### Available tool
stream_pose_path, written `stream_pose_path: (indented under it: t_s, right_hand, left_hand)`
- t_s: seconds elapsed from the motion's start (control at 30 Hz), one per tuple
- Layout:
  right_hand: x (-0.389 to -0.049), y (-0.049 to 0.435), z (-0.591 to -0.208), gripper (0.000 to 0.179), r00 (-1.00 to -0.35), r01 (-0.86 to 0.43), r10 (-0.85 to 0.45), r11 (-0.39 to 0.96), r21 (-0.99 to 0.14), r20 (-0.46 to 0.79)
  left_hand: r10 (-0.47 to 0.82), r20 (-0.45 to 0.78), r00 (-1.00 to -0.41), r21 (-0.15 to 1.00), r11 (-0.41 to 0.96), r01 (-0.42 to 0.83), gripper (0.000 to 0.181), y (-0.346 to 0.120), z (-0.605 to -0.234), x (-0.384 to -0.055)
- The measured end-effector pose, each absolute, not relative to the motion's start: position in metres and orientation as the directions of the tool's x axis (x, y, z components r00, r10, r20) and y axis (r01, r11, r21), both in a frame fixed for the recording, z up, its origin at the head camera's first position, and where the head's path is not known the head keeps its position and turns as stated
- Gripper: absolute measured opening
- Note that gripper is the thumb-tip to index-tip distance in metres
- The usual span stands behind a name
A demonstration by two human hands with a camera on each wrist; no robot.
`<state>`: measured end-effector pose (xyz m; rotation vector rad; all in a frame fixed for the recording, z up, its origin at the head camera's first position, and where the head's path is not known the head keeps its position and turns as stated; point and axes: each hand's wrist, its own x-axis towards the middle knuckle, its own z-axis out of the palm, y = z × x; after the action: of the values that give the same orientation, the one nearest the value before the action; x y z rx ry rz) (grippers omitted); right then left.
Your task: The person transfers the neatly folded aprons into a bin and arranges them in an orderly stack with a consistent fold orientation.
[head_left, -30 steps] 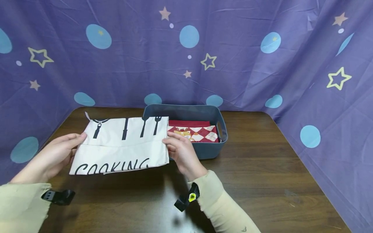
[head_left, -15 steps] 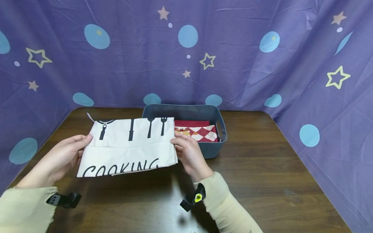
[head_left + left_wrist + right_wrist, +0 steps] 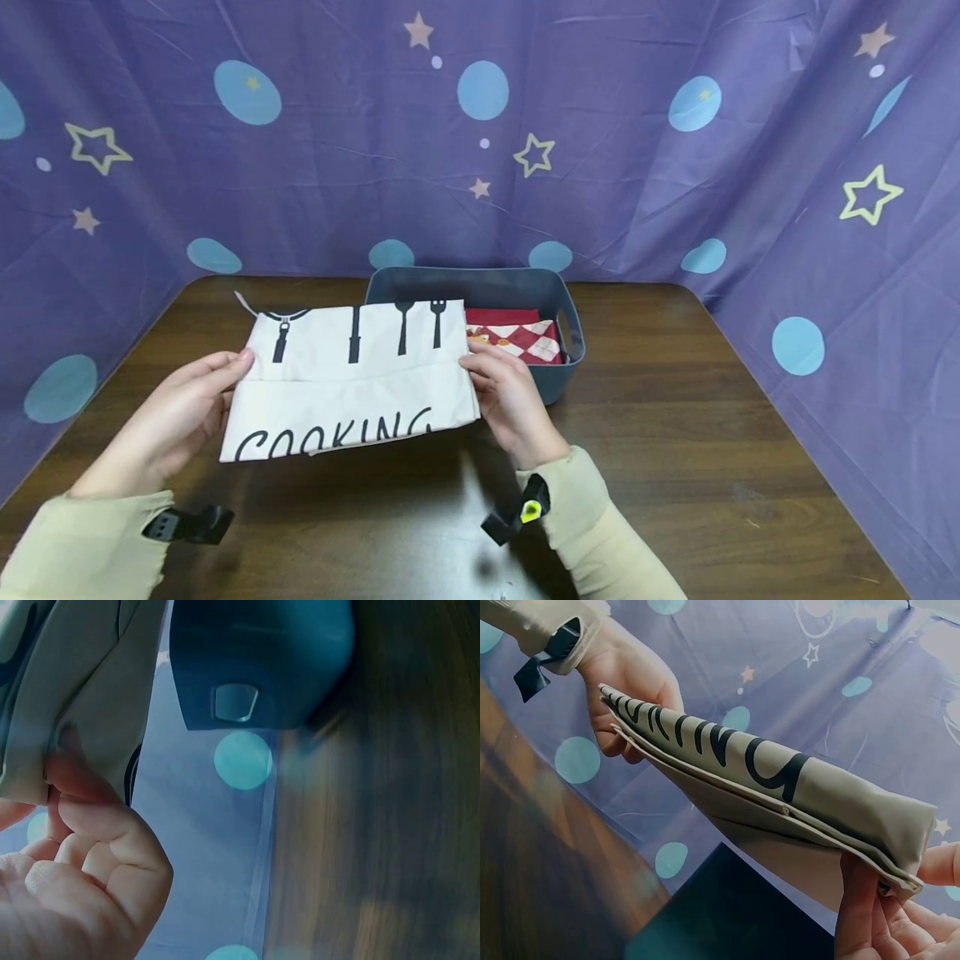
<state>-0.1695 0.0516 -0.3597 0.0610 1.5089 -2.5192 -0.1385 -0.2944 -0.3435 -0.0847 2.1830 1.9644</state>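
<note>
A folded white apron (image 3: 348, 396), printed with black utensils and the word COOKING, hangs in the air over the table, a thin strap sticking out at its far left corner. My left hand (image 3: 180, 408) pinches its left edge, thumb on top. At the opposite edge my right hand (image 3: 513, 400) grips the cloth between thumb and fingers. The right wrist view shows the folded layers of the apron (image 3: 720, 765) held off the table at both ends. Behind it stands a blue-grey bin (image 3: 558, 385), partly hidden by the cloth and my right hand.
Inside the bin lie folded red cloths, the front one a red and white diamond-patterned cloth (image 3: 536, 342) with a cartoon figure. The bin stands at the back of the brown wooden table (image 3: 675, 433). A purple curtain (image 3: 330, 192) with stars and dots surrounds the table.
Both hands have carried the apron to the right, so it covers more of the bin and its red cloths. Their hold on it looks the same.
</note>
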Motion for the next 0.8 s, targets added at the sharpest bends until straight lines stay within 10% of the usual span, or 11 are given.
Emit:
stream_pose_path:
  t_s: [0.8]
  right_hand:
    - [-0.167, 0.084, -0.368, 0.036, -0.99, 0.136, -0.09, -0.466, -0.874, -0.106]
  left_hand:
    - [0.037, -0.175, -0.984, 0.978, -0.111, -0.178, 0.021, -0.243, -0.349, -0.125]
